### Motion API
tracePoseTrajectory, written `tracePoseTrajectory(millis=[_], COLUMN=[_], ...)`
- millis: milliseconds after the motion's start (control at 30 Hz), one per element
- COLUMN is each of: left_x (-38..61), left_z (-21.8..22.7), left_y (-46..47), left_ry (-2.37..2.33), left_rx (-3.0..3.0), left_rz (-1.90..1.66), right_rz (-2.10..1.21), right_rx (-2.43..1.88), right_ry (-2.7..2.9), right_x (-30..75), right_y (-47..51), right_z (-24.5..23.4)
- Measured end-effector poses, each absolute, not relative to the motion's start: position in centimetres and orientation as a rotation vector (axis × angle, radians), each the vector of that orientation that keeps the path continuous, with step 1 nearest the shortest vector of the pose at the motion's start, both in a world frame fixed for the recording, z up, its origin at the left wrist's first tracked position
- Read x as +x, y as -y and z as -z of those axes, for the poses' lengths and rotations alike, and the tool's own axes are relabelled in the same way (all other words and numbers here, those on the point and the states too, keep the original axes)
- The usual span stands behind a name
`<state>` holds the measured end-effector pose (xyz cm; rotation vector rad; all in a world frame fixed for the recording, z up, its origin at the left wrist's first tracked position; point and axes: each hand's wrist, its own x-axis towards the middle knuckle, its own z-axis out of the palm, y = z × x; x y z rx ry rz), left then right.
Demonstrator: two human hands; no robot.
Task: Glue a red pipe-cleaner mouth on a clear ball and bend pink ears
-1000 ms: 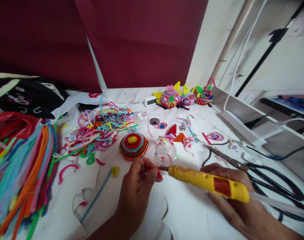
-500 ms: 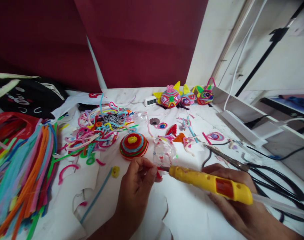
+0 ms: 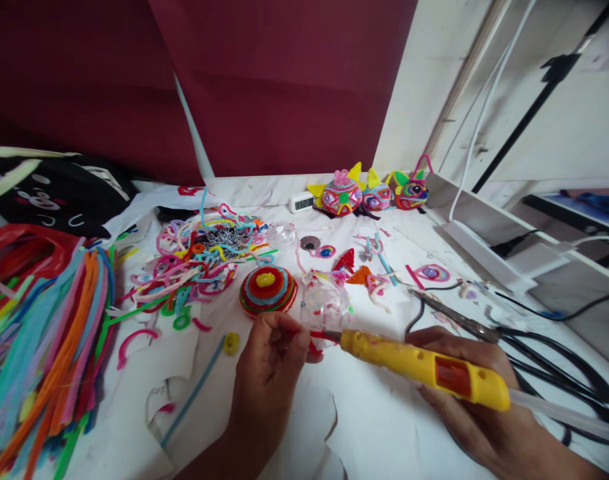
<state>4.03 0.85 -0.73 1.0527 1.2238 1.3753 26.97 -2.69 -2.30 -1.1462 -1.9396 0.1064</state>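
My left hand point(image 3: 271, 363) pinches a short red pipe cleaner piece point(image 3: 315, 340) at the table's near middle. A yellow hot glue gun point(image 3: 424, 370) lies in my right hand point(image 3: 477, 400), and its metal tip touches that red piece. Just beyond the tip sits a clear plastic half-ball point(image 3: 324, 303) with coloured bits on it. A striped red, green and yellow dome point(image 3: 267, 288) rests to its left.
A heap of cut pipe cleaners point(image 3: 204, 257) and a bundle of long ones point(image 3: 39, 340) lie on the left. Scissors point(image 3: 509, 340) and black cables are on the right. Three finished colourful figures point(image 3: 367, 193) and a small white clock point(image 3: 301, 201) stand at the back.
The glue gun has slid slightly right and down. My left hand has turned the red piece a little, and the clear half-ball has shifted slightly left.
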Motion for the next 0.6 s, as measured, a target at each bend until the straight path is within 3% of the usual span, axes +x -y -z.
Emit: tracePoseTrajectory(millis=[333, 600], left_x=[3.94, 3.87], left_z=[0.58, 0.35], left_y=[-1.04, -1.17], left_ry=[-1.209, -1.217], left_rx=[1.013, 0.978], left_rz=[-1.395, -1.407], right_rz=[-0.093, -0.417], right_rx=[-1.153, -1.101], right_ry=[1.963, 1.755], right_x=[26.68, 26.75], right_y=[2.21, 1.87], right_z=[1.56, 2.33])
